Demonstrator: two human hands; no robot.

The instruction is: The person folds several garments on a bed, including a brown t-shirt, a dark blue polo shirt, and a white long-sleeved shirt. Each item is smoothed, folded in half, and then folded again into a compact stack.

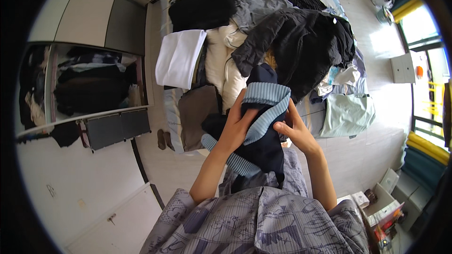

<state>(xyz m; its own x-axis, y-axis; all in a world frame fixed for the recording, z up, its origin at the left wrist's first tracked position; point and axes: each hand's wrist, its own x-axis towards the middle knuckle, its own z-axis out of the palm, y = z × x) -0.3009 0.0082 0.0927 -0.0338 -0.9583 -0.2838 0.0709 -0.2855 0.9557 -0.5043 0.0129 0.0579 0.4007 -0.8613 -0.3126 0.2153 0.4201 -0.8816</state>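
A dark navy garment (270, 148) with light blue striped ribbed edging hangs in front of my body, held up between both hands. My left hand (236, 125) grips its left side, with the thumb lying over the dark cloth. On the other side my right hand (298, 130) holds the garment's edge beside the striped band (268, 93), its thumb pointing inward. Part of the fingers of both hands is hidden behind the fabric. Behind the garment, a black jacket (300, 49) lies spread on the bed, and a cream padded item (217, 56) lies left of it.
On the bed's left side are a folded white cloth (180, 58), a brown-grey folded garment (199, 116) and a black folded one (203, 8). A pale green cloth (348, 114) hangs at the right corner. An open wardrobe (95, 84) full of clothes stands left; slippers (162, 139) lie on the floor.
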